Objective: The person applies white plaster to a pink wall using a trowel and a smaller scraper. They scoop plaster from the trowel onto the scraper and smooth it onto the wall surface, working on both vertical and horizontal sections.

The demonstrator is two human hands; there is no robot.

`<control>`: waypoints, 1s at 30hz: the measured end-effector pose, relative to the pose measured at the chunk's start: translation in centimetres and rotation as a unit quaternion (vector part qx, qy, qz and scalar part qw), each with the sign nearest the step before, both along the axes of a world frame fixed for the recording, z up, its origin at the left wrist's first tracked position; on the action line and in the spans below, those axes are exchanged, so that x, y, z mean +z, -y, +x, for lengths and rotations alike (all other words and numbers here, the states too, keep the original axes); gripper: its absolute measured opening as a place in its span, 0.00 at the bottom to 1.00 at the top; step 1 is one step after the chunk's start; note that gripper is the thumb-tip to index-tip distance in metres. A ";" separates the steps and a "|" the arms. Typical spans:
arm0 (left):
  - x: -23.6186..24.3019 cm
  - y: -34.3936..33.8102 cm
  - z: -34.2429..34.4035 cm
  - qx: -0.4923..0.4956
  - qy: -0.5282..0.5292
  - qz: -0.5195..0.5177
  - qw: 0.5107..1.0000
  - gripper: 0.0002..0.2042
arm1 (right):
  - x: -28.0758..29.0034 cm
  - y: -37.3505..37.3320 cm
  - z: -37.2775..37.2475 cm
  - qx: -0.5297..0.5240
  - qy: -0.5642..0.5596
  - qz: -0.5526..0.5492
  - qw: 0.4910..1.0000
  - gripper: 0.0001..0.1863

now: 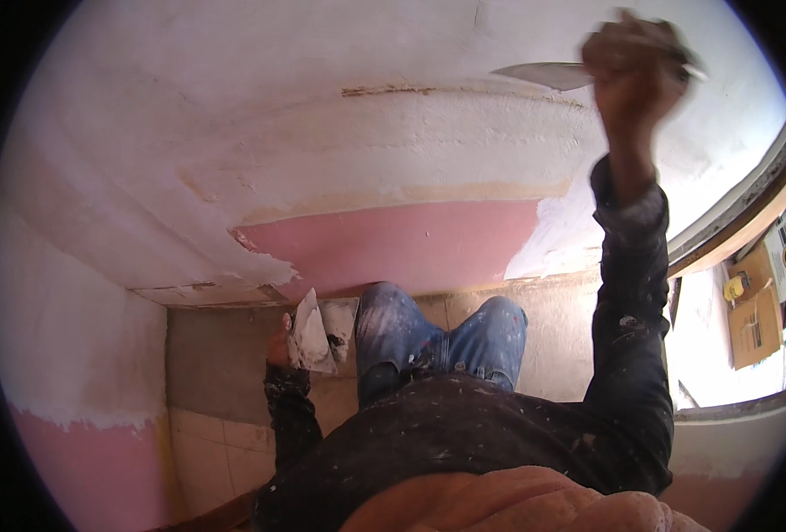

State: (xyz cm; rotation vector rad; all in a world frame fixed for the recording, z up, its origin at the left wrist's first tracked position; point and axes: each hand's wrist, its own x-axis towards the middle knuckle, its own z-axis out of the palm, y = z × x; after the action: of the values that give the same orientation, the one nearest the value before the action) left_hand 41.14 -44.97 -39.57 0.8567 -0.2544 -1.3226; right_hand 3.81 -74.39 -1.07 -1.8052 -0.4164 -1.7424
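Observation:
My right hand [637, 66], raised high at the upper right, is closed around a scraper. The scraper's thin metal blade [548, 75] points left in front of the whitish wall [322, 142]; motion smears the hand a little. Low on the left, beside my knee, my left hand [280, 344] grips a broad, wedge-shaped putty knife [310, 335] coated with white putty. A flat greyish piece [340, 326] with dark smears shows just right of that blade; I cannot tell whether my left hand holds it too.
A pink patch [393, 244] of bare paint lies low on the wall, with a rough brown crack [384, 90] above. Tiled floor [225, 443] is below. At the right are a door or window frame [739, 208] and a cardboard box [754, 310].

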 end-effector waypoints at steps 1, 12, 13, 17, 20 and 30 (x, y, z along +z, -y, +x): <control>-0.1 -0.1 -0.1 0.011 -0.006 0.026 1.000 0.22 | -0.1 0.1 0.2 -0.033 0.032 0.023 0.999 0.10; 1.6 0.0 -1.3 -0.034 -0.061 -0.093 0.993 0.22 | 1.2 -0.6 -0.1 -0.088 0.098 0.077 0.988 0.08; 1.8 0.0 -1.3 -0.069 -0.095 -0.121 0.986 0.23 | 1.4 -0.8 -0.7 -0.072 0.093 0.045 0.992 0.09; 2.7 -0.1 -1.7 0.021 0.086 0.066 0.994 0.23 | 0.4 -0.2 -0.8 -0.067 0.063 0.023 0.995 0.11; 3.4 0.1 -2.4 0.000 -0.006 -0.028 1.000 0.23 | 0.7 0.6 0.1 -0.095 0.156 0.068 0.981 0.09; 3.1 0.1 -2.0 0.055 0.105 0.071 0.990 0.21 | -2.2 2.2 2.5 -0.086 0.100 0.098 0.986 0.07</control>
State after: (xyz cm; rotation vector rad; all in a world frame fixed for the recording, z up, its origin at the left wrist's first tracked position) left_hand 39.13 -45.10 -36.44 1.1175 -0.2750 -1.1588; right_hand 6.32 -76.58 -3.31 -1.5722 -0.1636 -2.0175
